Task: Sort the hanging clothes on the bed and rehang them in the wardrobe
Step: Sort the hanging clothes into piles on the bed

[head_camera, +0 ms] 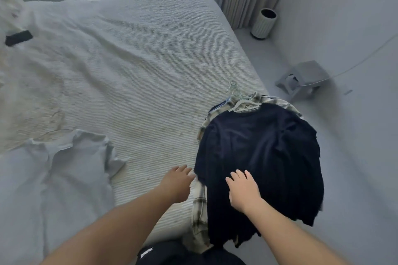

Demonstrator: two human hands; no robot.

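Clothes pile [265, 157] lies under flat, spread right hand [244, 189]; left hand [176, 185] relaxed just beside.

A stack of clothes on hangers lies at the right edge of the bed [133, 66], partly overhanging it. Uppermost is a dark navy garment [262, 157], spread flat, neckline pointing away from the viewer. Beneath it a pale plaid shirt [199, 206] shows along the left side and at the collar. A cluster of white hangers [241, 101] with metal hooks protrudes at the far end. A separate light grey shirt [71, 170] lies flat at the bed's near left, collar open.
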